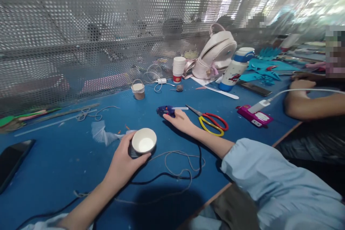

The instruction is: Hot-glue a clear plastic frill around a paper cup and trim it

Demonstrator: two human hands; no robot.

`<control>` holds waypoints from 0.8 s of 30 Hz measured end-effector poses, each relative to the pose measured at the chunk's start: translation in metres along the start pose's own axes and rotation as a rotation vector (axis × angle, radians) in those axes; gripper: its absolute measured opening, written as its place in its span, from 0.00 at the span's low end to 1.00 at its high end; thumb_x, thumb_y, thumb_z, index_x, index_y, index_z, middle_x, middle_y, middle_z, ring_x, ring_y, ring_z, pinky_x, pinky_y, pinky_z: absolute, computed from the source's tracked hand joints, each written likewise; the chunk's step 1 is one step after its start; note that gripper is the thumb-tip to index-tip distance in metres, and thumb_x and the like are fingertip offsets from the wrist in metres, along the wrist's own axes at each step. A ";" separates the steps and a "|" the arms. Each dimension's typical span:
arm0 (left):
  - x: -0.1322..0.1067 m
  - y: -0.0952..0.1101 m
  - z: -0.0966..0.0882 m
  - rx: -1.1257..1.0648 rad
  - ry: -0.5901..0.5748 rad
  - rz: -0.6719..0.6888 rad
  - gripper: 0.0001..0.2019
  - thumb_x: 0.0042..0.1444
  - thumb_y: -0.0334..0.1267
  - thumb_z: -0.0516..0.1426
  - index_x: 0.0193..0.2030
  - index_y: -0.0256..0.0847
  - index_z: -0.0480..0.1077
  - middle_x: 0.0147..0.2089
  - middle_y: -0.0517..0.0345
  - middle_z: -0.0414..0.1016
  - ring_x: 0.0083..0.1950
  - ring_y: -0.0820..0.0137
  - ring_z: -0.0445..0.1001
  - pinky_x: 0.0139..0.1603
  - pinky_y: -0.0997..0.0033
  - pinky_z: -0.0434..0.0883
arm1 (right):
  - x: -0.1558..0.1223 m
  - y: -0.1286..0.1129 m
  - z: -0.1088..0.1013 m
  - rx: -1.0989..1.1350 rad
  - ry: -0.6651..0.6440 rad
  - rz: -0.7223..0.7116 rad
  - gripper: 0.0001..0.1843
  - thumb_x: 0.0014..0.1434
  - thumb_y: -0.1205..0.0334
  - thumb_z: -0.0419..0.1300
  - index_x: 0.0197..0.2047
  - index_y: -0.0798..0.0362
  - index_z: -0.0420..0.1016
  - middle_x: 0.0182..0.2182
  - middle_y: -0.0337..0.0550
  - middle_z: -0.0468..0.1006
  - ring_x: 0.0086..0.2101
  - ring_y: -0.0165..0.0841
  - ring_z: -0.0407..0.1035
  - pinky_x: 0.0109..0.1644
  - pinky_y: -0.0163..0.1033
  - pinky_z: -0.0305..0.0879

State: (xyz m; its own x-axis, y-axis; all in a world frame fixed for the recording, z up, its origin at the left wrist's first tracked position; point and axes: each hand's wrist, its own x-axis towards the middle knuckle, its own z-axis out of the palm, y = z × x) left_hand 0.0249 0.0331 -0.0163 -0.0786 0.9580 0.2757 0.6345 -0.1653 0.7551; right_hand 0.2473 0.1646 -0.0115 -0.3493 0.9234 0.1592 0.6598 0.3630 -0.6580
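My left hand [124, 159] is wrapped round a white paper cup [144, 140], its open mouth tilted up toward me. Farther right, my right hand [181, 120] is closed on a dark blue glue gun [163, 110], and a clear glue stick [183, 108] juts out behind it. Scissors [212, 123] with one red and one yellow handle lie just beyond my right wrist. Beside the cup, partly behind my left hand, is a bunch of pale gauzy ribbon [104, 134]. Grey string [168, 161] and a black cord [161, 174] curl across the table below both hands.
A small cup with a handle [138, 91], stacked paper cups [178, 68], a pale backpack [214, 54] and a water bottle [237, 69] stand along the perforated metal screen [67, 36]. A magenta power strip [254, 115] lies near another person's arm [304, 102]. At left is a phone [13, 160].
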 end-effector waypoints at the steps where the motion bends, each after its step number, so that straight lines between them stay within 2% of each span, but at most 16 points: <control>1: 0.000 0.000 -0.001 -0.002 0.001 -0.003 0.31 0.43 0.46 0.65 0.54 0.42 0.65 0.56 0.46 0.73 0.58 0.53 0.71 0.60 0.47 0.66 | -0.002 0.001 -0.001 -0.018 0.014 0.012 0.17 0.63 0.52 0.54 0.42 0.57 0.75 0.38 0.50 0.78 0.41 0.39 0.71 0.47 0.43 0.65; 5: -0.001 -0.001 -0.007 -0.030 -0.023 -0.029 0.32 0.43 0.47 0.65 0.55 0.42 0.65 0.59 0.45 0.71 0.61 0.52 0.68 0.62 0.46 0.63 | -0.012 0.001 -0.011 -0.036 0.040 0.014 0.17 0.62 0.52 0.57 0.45 0.57 0.75 0.43 0.51 0.78 0.45 0.38 0.72 0.52 0.42 0.64; 10: 0.004 -0.006 -0.019 -0.152 0.022 -0.036 0.22 0.57 0.51 0.55 0.54 0.42 0.67 0.57 0.46 0.73 0.60 0.58 0.70 0.61 0.53 0.65 | -0.038 0.004 -0.031 -0.075 0.064 0.061 0.20 0.59 0.53 0.60 0.50 0.58 0.72 0.50 0.55 0.75 0.50 0.41 0.70 0.55 0.47 0.64; 13: 0.012 -0.007 -0.028 -0.116 0.115 -0.064 0.18 0.59 0.49 0.52 0.50 0.42 0.70 0.51 0.49 0.77 0.52 0.60 0.75 0.55 0.57 0.70 | -0.062 0.000 -0.048 -0.176 0.128 0.037 0.15 0.57 0.56 0.61 0.43 0.57 0.72 0.43 0.53 0.76 0.45 0.42 0.71 0.52 0.50 0.66; 15: 0.019 -0.006 -0.034 -0.076 0.149 -0.056 0.15 0.59 0.48 0.53 0.46 0.43 0.71 0.44 0.52 0.79 0.47 0.62 0.77 0.51 0.60 0.72 | -0.076 -0.012 -0.060 -0.177 0.168 -0.042 0.09 0.57 0.58 0.60 0.38 0.55 0.71 0.37 0.48 0.75 0.40 0.39 0.71 0.47 0.46 0.67; 17: 0.026 -0.003 -0.040 -0.069 0.146 -0.017 0.15 0.58 0.47 0.54 0.49 0.43 0.69 0.39 0.55 0.79 0.44 0.64 0.77 0.50 0.61 0.72 | -0.083 -0.031 -0.070 -0.072 0.132 -0.125 0.07 0.59 0.59 0.58 0.35 0.53 0.70 0.33 0.43 0.75 0.35 0.34 0.70 0.42 0.41 0.67; 20: 0.035 0.002 -0.047 -0.123 0.032 0.066 0.25 0.58 0.44 0.55 0.61 0.39 0.59 0.35 0.57 0.77 0.42 0.65 0.77 0.51 0.60 0.71 | -0.073 -0.063 -0.073 0.106 0.023 -0.208 0.06 0.59 0.61 0.58 0.37 0.54 0.73 0.31 0.39 0.75 0.32 0.30 0.69 0.38 0.36 0.66; 22: 0.040 0.007 -0.051 -0.146 -0.102 0.113 0.29 0.59 0.42 0.54 0.65 0.38 0.53 0.34 0.58 0.76 0.40 0.66 0.77 0.50 0.60 0.71 | -0.055 -0.080 -0.065 0.172 -0.073 -0.239 0.06 0.59 0.62 0.59 0.39 0.55 0.74 0.32 0.39 0.77 0.31 0.28 0.69 0.37 0.35 0.65; 24: 0.047 0.013 -0.053 -0.113 -0.215 0.138 0.30 0.59 0.42 0.54 0.67 0.42 0.52 0.35 0.58 0.76 0.39 0.66 0.77 0.46 0.62 0.72 | -0.032 -0.091 -0.051 0.206 -0.155 -0.269 0.09 0.58 0.65 0.60 0.42 0.57 0.75 0.37 0.41 0.79 0.32 0.27 0.69 0.38 0.34 0.65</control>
State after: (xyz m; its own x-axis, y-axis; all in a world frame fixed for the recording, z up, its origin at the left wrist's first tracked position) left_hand -0.0110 0.0632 0.0380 0.1753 0.9504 0.2570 0.5370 -0.3111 0.7841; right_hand 0.2329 0.1087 0.0810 -0.5989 0.7630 0.2432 0.3886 0.5424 -0.7449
